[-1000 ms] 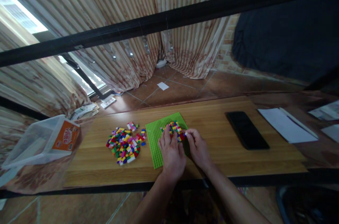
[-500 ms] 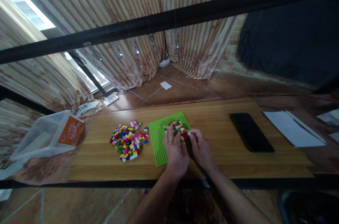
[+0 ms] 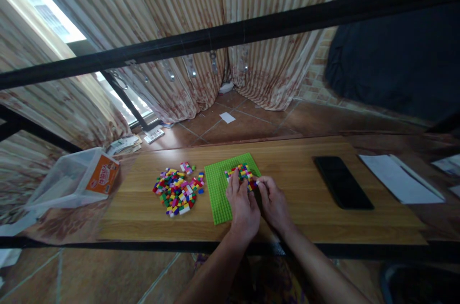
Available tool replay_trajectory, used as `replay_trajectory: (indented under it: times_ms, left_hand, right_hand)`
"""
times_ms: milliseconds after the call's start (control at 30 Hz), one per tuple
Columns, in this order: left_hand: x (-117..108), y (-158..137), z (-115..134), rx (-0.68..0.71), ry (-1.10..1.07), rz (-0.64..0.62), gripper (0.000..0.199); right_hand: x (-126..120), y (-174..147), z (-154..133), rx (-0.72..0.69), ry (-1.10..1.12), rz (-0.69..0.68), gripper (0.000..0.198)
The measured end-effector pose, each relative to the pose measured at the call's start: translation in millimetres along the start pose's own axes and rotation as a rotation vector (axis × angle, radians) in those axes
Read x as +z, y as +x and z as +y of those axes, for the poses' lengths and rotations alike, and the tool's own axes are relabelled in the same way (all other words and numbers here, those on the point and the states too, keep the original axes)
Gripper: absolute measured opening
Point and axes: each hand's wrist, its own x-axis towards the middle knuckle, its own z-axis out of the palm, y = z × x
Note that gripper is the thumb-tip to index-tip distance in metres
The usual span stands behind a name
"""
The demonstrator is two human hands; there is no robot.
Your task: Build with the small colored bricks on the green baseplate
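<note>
A green studded baseplate (image 3: 216, 194) lies on the wooden board, with a patch of multicoloured toy building bricks (image 3: 244, 168) on its right part. My left hand (image 3: 244, 210) rests over this patch, fingers stretched out and touching the bricks, covering some of them. At the patch's right edge, my right hand (image 3: 273, 202) has thumb and forefinger pinched at a small building brick, partly hidden by the fingertips. Left of the baseplate, a loose pile of mixed-colour bricks (image 3: 176, 191) is spread out, with a few strays near it.
The wooden board (image 3: 291, 160) carries a black phone (image 3: 343, 182) on its right. White paper with a pen (image 3: 400, 179) lies further right. A clear plastic box (image 3: 64, 184) with an orange label stands at left. A black metal bar (image 3: 201, 43) crosses beyond the board.
The camera view has shifted slightly, moving the scene a little to the right. Both hands stay at the brick patch, with only slight finger movement.
</note>
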Motion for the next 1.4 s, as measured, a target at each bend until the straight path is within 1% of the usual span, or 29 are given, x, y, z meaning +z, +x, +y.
replay_trajectory:
  times_ms: [167,267,367,433,567,733,867,967,1067,1133,1300,1400]
  left_hand:
    - [-2.9,0.2,-1.6,0.005,0.008,-0.016,0.043]
    - [-8.6,-0.1,-5.5,0.033,0.009,-0.040,0.042]
    - [-18.2,-0.7,-12.3,0.076,-0.021,-0.024,0.036]
    - [-25.6,-1.0,-17.8,0.092,-0.056,0.016,0.035]
    - [-36.0,-1.2,-27.1,0.092,-0.115,0.056,0.034]
    - [-36.9,-1.6,-30.0,0.098,-0.132,0.055,0.038]
    - [-34.9,-2.9,-30.8,0.076,-0.146,0.039,0.039]
    - [-34.2,-4.0,-32.4,0.056,-0.162,0.022,0.039]
    - [-34.2,-4.6,-33.4,0.057,-0.183,0.014,0.040]
    - [-34.4,-4.9,-33.2,0.052,-0.192,0.015,0.040]
    - [-35.5,-6.0,-32.0,0.029,-0.189,0.006,0.039]
    - [-36.7,-7.3,-33.0,0.020,-0.188,0.002,0.038]
  right_hand:
    - [0.4,1.2,2.9,0.003,0.043,0.009,0.026]
    - [1.1,2.4,7.2,-0.011,0.085,0.041,0.025]
    - [-0.6,5.7,6.3,-0.097,0.078,0.085,0.022]
    - [-2.6,10.9,1.0,-0.174,0.028,0.074,0.021]
    - [-4.8,28.8,-13.1,-0.296,-0.111,-0.032,0.023]
    - [-5.4,48.7,-17.9,-0.409,-0.309,-0.202,0.027]
    - [-7.0,54.4,-16.8,-0.482,-0.455,-0.288,0.030]
    - [-7.5,55.2,-17.0,-0.519,-0.507,-0.314,0.030]
    - [-7.9,54.3,-17.1,-0.512,-0.506,-0.300,0.029]
    - [-8.0,52.9,-16.6,-0.473,-0.472,-0.287,0.028]
    - [-4.2,51.2,-12.0,-0.271,-0.304,-0.221,0.022]
    - [-0.2,51.9,-8.5,-0.186,-0.267,-0.175,0.021]
